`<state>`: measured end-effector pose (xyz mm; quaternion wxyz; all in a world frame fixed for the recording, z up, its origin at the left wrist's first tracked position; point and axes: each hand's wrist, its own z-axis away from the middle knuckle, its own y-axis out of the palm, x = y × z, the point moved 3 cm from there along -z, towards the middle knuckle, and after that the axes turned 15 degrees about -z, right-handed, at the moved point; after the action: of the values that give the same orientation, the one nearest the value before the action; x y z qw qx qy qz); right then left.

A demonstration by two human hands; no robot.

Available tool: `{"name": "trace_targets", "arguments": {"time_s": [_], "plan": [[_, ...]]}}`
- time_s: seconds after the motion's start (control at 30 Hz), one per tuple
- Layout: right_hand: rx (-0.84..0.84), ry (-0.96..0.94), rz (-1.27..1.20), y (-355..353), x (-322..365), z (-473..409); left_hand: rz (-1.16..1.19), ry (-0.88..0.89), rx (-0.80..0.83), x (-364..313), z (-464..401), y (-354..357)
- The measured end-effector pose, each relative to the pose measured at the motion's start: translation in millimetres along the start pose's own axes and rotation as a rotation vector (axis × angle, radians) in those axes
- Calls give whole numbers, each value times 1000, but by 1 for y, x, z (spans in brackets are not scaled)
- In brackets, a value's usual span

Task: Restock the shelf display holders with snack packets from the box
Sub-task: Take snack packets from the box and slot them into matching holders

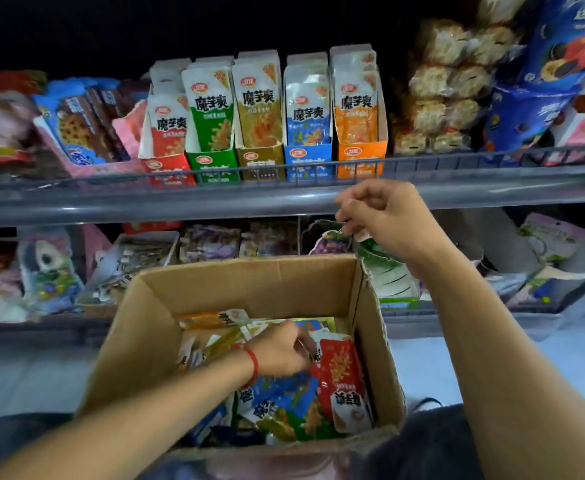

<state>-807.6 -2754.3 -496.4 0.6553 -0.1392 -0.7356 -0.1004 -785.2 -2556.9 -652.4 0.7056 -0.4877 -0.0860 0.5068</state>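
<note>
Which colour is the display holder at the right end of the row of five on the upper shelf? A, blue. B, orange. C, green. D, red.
B: the orange holder stands last on the right, next to the blue holder.

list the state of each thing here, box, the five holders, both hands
cardboard box: open, loose packets inside
red holder: packets sit lowest
green holder: full
gold holder: full
blue holder: full
orange holder: full
left hand: in the box, fingers on packets
right hand: raised, fingers curled, holds nothing visible
</note>
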Motion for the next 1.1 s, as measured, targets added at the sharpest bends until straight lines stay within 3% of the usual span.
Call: {"name": "trace_targets", "arguments": {"time_s": [0.1,0.2,0.33,0.47,0.67,0.87,0.97,1.1], "plan": [[9,-2,39,7,-4,4,-49,-73,99,-3,-25,26],[2,13,28,7,-6,5,-43,-174,41,-10,-42,36],[-18,-3,47,2,-4,2,148,-291,-77,-15,-54,42],[-14,-9,38,0,-4,-1,446,-344,-47,-17,-54,44],[43,-5,74,2,-4,-1,721,-181,-128,0,-6,-26],[121,-65,312,47,-12,23,1128,-53,-376,36,57,-104],[172,120,426,76,-27,41,1341,-54,-474,47,71,-112],[113,345,132,93,-54,47,1485,-61,-550,60,77,-110]]}}
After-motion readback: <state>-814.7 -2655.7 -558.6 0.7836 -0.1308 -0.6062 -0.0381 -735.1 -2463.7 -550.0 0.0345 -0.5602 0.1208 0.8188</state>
